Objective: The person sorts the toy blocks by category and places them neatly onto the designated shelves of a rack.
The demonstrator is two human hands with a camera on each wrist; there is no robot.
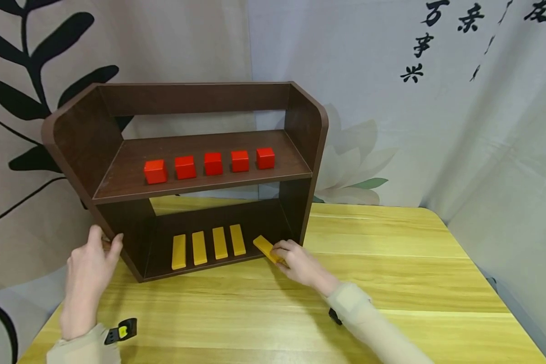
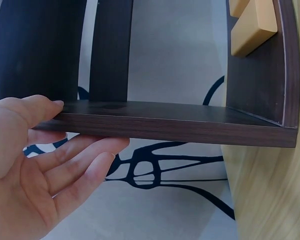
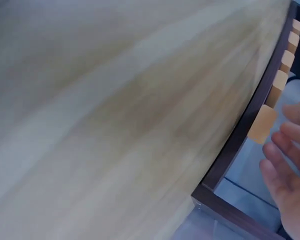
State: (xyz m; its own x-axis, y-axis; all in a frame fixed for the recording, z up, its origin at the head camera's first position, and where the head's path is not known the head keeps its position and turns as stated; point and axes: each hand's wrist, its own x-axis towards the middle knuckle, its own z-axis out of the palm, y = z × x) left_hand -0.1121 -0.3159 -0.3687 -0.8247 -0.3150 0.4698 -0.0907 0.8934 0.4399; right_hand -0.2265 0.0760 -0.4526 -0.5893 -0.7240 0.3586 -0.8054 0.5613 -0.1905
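Note:
A dark brown two-tier wooden shelf [image 1: 195, 97] stands on the table. My left hand [image 1: 87, 275] holds its left side panel [image 2: 180, 129], thumb on the inner face and fingers against the outer face. At the lower tier's right end, my right hand [image 1: 302, 267] pinches the near end of a yellow block [image 1: 263, 245]. This block lies slanted, its near end past the front edge. To its left, several yellow blocks [image 1: 199, 247] stand in a row on the lower tier. A row of red cubes [image 1: 213, 164] sits on the upper tier.
The yellow wood-grain table [image 1: 391, 253] extends in front and to the right of the shelf. Behind hang white curtains [image 1: 346, 65] with dark leaf prints and characters. A black curved object [image 1: 4, 323] shows at the lower left.

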